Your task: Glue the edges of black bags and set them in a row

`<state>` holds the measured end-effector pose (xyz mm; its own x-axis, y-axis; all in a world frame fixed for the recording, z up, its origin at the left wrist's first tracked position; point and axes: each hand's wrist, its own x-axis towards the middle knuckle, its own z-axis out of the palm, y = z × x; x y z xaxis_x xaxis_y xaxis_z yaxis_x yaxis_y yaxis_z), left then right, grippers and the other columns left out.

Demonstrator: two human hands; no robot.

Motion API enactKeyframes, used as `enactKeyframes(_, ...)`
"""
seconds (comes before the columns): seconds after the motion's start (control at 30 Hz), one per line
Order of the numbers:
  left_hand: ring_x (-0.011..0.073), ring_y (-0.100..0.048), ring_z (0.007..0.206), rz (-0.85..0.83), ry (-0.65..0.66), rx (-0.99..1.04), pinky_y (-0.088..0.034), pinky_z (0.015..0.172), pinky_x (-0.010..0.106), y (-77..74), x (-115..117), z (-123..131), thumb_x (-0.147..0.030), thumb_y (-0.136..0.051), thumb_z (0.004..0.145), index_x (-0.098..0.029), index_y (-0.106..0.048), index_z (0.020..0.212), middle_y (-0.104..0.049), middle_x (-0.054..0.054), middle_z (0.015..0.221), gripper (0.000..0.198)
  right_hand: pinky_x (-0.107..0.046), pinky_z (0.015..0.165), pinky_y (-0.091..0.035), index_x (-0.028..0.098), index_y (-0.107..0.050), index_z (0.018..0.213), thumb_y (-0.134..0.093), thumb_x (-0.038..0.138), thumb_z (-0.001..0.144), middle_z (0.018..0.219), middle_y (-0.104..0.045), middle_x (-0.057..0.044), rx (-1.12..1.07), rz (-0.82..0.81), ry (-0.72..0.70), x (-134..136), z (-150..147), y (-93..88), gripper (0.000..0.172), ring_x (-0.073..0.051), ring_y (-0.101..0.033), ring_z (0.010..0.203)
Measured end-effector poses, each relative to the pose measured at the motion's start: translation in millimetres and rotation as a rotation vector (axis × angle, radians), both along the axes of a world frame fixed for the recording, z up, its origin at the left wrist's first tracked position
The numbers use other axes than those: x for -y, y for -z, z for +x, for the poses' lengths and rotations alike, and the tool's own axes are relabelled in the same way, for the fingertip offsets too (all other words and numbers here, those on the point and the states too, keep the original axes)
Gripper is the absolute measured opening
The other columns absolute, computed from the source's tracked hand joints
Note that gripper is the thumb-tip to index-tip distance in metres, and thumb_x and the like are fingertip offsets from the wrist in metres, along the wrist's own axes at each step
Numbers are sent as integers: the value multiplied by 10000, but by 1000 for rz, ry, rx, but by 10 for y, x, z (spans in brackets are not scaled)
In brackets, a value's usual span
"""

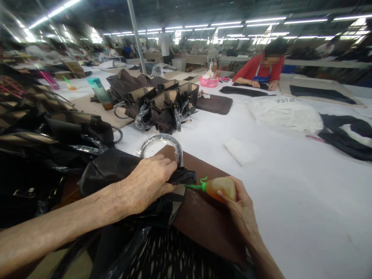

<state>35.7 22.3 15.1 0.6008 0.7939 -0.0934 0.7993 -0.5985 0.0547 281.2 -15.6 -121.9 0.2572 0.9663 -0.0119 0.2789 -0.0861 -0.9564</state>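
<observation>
1. Nearest, at 1 o'clock from the wearer, the right hand (236, 195) grasps a squeeze bottle (225, 188) of amber liquid, its green nozzle (197, 186) aimed toward 9 o'clock.
2. At 11 o'clock, the left hand (154, 176) grips a black handbag (110, 170), fingers curled beside its plastic-wrapped handle (161, 136). The nozzle tip meets or nearly meets the bag's edge; contact cannot be told.
3. The step in hand looks like applying liquid, perhaps glue, along that edge. The next move seems to call for a steady left grip, a light squeeze and careful tracking along the edge.
4. Beneath the nozzle lies a brown sheet (209, 221).
5. Beyond, similar handbags crowd 10 o'clock (78, 128), and others stand at 12 (165, 102).
6. Farther, toward 1 o'clock, are a pink basket (209, 81) and a red-sleeved co-worker (245, 71) bending over dark material.
</observation>
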Motion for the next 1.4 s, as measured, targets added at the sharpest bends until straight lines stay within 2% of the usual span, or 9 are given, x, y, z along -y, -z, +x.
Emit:
enactKeyframes(0.23,211,-513,845,-10,-12,-3,-425,705,319,42,102,-24,-281,-545,830,-154,-524,868,-577,50,878,134,-312,764,-437,243,-532,1043,-668,443,685,952,-572,3,50,-16,-53,134,59,27,433,-223,-537,862)
enactKeyframes(0.5,218,-499,869,-11,-16,45,-434,757,346,86,188,-64,-290,-525,845,-147,-520,911,-574,60,905,158,-324,739,-436,243,-529,1045,-651,459,699,936,-576,0,32,-10,-24,78,-13,-63,425,-226,-537,836)
enactKeyframes(0.73,231,-496,919,-16,-21,57,-436,813,373,146,302,-83,-250,-537,828,-148,-517,947,-582,70,940,158,-340,783,-422,237,-507,1092,-649,461,715,987,-567,-16,23,24,12,88,-61,-8,460,-237,-527,882)
enactKeyframes(0.97,230,-506,909,-19,-27,56,-440,814,376,121,292,-72,-248,-530,833,-139,-522,947,-586,78,949,158,-335,763,-428,243,-516,1073,-654,463,694,978,-572,-13,41,-34,-52,133,-22,-26,460,-237,-530,867)
enactKeyframes(1.17,243,-499,948,17,-9,74,-434,844,393,178,312,-95,-255,-525,836,-137,-521,951,-585,86,953,165,-316,729,-445,239,-537,1030,-666,465,676,909,-587,4,47,-37,-13,161,21,-83,440,-225,-539,833)
enactKeyframes(1.4,240,-503,930,3,-17,64,-445,819,383,191,358,-99,-230,-542,817,-142,-520,955,-587,84,964,166,-343,741,-446,230,-539,1040,-667,481,663,929,-584,-17,67,-62,-50,168,-7,-63,470,-243,-538,853)
